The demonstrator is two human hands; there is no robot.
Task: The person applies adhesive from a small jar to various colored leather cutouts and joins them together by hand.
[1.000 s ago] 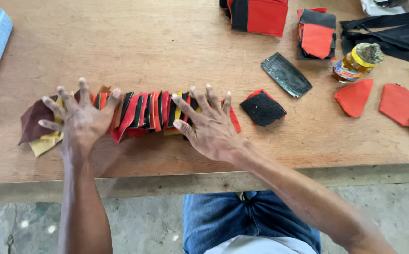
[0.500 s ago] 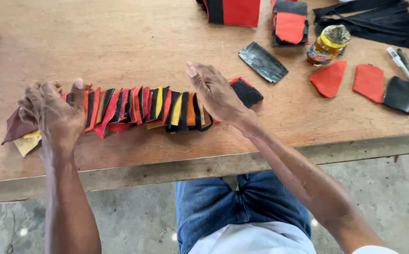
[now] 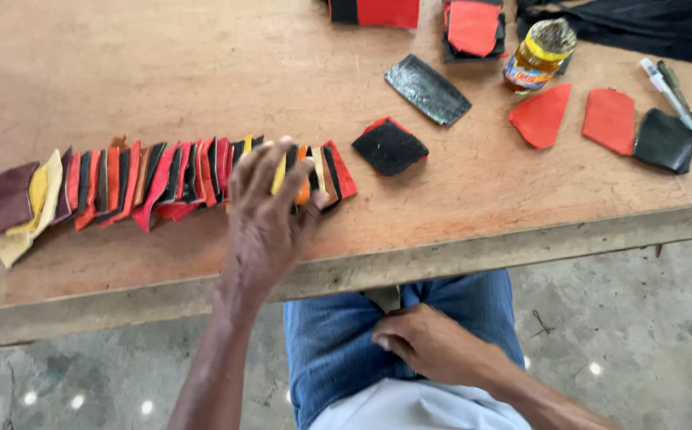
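Left hand (image 3: 264, 209) lay flat, fingers spread, on the row of leather pieces (image 3: 162, 179). Right hand (image 3: 429, 344) rested loosely closed, empty, on the lap. Light, even pressure would have kept them aligned.

One fanned row of overlapping red, black and yellow leather pieces (image 3: 162, 179) is counted; two loose red leather pieces (image 3: 541, 115) (image 3: 609, 119); one yellow-labelled glass bottle (image 3: 539, 54); two pens (image 3: 668, 91).

Even soft daylight, shadows faint; slight motion blur throughout; glints on wet floor (image 3: 75, 398).
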